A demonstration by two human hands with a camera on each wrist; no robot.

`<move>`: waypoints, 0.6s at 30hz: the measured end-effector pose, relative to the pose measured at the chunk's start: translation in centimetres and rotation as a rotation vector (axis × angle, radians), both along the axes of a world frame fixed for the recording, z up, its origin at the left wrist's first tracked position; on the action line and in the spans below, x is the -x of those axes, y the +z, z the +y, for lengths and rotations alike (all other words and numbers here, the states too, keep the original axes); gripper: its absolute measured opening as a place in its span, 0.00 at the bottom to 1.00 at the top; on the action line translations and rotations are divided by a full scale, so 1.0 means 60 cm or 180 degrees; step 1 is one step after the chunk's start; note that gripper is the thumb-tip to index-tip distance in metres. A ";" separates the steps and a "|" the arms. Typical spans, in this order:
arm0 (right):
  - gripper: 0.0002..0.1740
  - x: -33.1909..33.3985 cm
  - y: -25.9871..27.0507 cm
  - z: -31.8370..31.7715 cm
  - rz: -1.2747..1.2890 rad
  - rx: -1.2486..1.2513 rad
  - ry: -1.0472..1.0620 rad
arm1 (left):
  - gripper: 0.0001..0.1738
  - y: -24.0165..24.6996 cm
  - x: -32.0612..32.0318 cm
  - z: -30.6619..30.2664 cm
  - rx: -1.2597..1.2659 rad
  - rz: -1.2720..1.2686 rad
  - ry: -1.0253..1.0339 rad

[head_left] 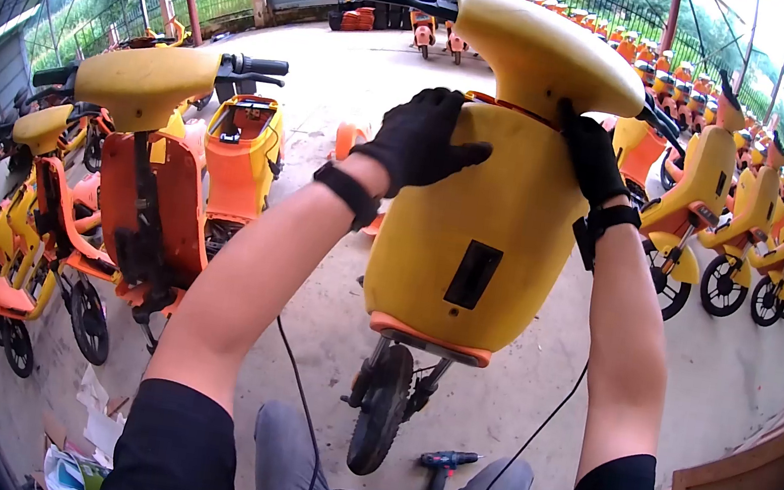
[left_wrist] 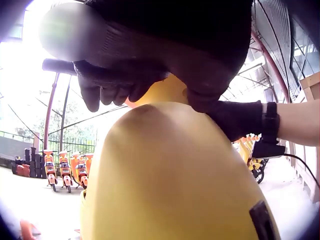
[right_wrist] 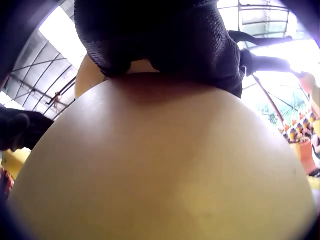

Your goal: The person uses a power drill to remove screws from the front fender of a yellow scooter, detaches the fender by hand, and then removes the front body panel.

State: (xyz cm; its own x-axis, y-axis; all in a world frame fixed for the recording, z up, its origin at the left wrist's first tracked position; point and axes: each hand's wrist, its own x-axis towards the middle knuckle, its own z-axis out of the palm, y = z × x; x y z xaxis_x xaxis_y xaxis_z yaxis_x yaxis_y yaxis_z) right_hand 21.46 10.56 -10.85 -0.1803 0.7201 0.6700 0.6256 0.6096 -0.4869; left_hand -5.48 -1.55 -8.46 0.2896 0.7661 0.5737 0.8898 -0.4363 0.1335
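The yellow scooter front panel is seen just off centre, towards 1 o'clock. It seems seated at its base; whether fastening is left cannot be told. At its 11 o'clock, its edge is gripped by the left hand; at 1 o'clock, it is touched by the right hand, grip unclear. A cordless drill is shown near 5 o'clock. Left fingertips, beyond the edge, are revealed only by the left wrist view.

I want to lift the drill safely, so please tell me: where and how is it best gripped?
Grip the drill by its handle, probably reaching down from the near side: the handle juts that way from the body, while the narrow tip points right.
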 end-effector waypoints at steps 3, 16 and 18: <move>0.42 0.031 0.029 -0.040 0.0545 0.0646 -0.0025 | 0.42 0.027 -0.037 0.036 0.0266 0.0002 -0.0037; 0.39 0.007 0.021 -0.026 0.0540 0.0586 0.0362 | 0.39 0.008 -0.054 0.059 0.0212 -0.0285 -0.0112; 0.37 0.011 0.030 -0.040 0.0927 0.0863 0.0424 | 0.38 -0.002 -0.052 0.057 0.0056 -0.0388 -0.0190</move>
State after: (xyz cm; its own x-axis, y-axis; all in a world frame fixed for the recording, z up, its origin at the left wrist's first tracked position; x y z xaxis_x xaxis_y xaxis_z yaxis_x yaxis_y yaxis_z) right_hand 20.79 8.16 -9.07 -0.1149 0.8606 0.4961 0.3624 0.5013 -0.7857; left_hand -2.38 1.89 -8.57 0.2639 0.7598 0.5941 0.8390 -0.4847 0.2472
